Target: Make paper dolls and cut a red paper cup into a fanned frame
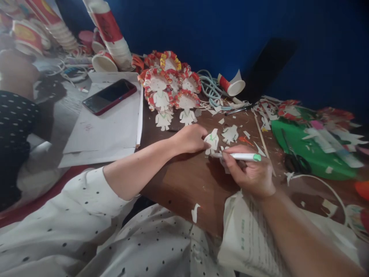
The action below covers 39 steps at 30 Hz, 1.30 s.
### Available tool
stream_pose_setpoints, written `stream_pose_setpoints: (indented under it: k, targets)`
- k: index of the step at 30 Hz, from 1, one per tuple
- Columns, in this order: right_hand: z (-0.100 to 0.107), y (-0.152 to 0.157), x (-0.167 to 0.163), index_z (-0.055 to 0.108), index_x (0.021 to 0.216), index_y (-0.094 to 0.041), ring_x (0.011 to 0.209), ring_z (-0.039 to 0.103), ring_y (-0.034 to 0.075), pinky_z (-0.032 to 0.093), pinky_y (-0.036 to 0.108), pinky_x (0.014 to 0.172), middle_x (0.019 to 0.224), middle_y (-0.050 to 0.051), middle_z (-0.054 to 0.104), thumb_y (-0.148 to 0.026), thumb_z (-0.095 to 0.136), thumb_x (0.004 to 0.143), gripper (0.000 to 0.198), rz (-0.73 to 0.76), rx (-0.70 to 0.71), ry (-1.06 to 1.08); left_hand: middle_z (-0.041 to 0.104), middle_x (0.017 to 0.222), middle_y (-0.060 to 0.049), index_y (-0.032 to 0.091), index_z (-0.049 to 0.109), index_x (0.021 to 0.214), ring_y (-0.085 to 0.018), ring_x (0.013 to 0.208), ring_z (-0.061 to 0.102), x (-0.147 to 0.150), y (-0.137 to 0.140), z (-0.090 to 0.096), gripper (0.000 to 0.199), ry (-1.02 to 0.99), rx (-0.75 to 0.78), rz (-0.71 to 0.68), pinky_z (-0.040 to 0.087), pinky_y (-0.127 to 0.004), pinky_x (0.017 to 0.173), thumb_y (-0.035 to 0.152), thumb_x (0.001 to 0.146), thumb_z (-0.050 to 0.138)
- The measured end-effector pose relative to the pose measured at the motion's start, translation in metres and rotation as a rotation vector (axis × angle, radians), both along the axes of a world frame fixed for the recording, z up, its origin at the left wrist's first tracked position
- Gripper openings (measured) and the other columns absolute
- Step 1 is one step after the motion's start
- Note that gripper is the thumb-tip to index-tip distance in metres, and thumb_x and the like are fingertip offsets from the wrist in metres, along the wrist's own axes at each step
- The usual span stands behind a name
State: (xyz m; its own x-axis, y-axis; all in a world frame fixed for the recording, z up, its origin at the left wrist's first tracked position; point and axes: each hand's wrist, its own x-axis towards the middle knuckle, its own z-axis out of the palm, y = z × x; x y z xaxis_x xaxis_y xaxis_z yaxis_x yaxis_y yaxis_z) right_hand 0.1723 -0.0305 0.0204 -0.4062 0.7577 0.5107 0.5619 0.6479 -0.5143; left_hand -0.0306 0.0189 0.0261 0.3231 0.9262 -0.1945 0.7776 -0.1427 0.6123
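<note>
My right hand [250, 171] is closed round a white marker with a green end [243, 156], its tip close to the lower edge of a small white paper doll body [211, 140]. Green lines are drawn on that cutout. The fingers of my left hand [191, 139] pinch the cutout's left side and hold it on the brown table. Another plain paper cutout [230, 134] lies just to the right. Behind my left hand stands a cluster of paper dolls [170, 82] with red and yellow curled rims round their heads.
At left a phone [109, 96] rests on a white box [100, 134], with stacked paper cups [111, 36] behind. Paper scraps and coiled cords [211, 88] lie farther back. On the right are black-handled scissors [296, 163] and green paper [319, 161]. A person's dotted sleeve [17, 142] is far left.
</note>
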Motion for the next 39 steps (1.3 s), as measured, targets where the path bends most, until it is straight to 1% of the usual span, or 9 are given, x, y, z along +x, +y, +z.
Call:
stream_pose_setpoints:
  k: [7,16,21,31,39]
  targets:
    - [-0.0042,-0.0004,-0.0038,0.066,0.090,-0.020,0.067,0.067,0.016,0.053,0.026,0.062,0.075,0.002,0.070,-0.027,0.061,0.086,0.010,0.014,-0.067,-0.005,0.054,0.059,0.000,0.017,0.055,0.060,-0.011,0.056,0.044,-0.0003,-0.0006,-0.0023,0.025,0.014,0.016,-0.032,0.027,-0.026,0.054,0.040,0.069,0.061]
    - [-0.0066,0.0000,-0.0053,0.066,0.092,-0.021,0.065,0.067,0.015,0.053,0.025,0.063,0.075,0.001,0.070,-0.024,0.063,0.085,0.009,0.019,-0.035,-0.011,0.052,0.059,0.000,0.017,0.057,0.062,-0.011,0.057,0.044,0.0005,-0.0008,-0.0013,0.023,0.033,0.031,-0.039,0.028,-0.026,0.055,0.039,0.070,0.061]
    - [-0.0063,-0.0004,-0.0066,0.066,0.091,-0.020,0.064,0.067,0.014,0.053,0.025,0.062,0.077,0.001,0.070,-0.023,0.063,0.085,0.008,0.025,-0.038,-0.016,0.054,0.060,0.000,0.017,0.061,0.066,-0.012,0.058,0.047,0.0011,-0.0019,0.0005,0.020,0.033,0.009,-0.029,0.030,-0.026,0.055,0.037,0.070,0.061]
    - [-0.0042,0.0000,-0.0075,0.066,0.090,-0.019,0.069,0.068,0.015,0.053,0.025,0.065,0.077,0.002,0.070,-0.024,0.061,0.086,0.008,0.013,-0.052,-0.046,0.058,0.064,-0.002,0.017,0.063,0.068,-0.015,0.062,0.050,0.0010,-0.0017,0.0021,0.021,0.053,0.017,-0.046,0.033,-0.027,0.058,0.038,0.071,0.062]
    - [-0.0028,-0.0015,-0.0095,0.065,0.088,-0.020,0.061,0.066,0.015,0.052,0.025,0.060,0.070,0.001,0.069,-0.028,0.060,0.087,0.010,-0.025,-0.073,-0.062,0.056,0.063,-0.001,0.018,0.061,0.067,-0.014,0.061,0.047,0.0005,-0.0013,-0.0001,0.022,0.054,0.027,-0.050,0.032,-0.027,0.058,0.039,0.070,0.060]
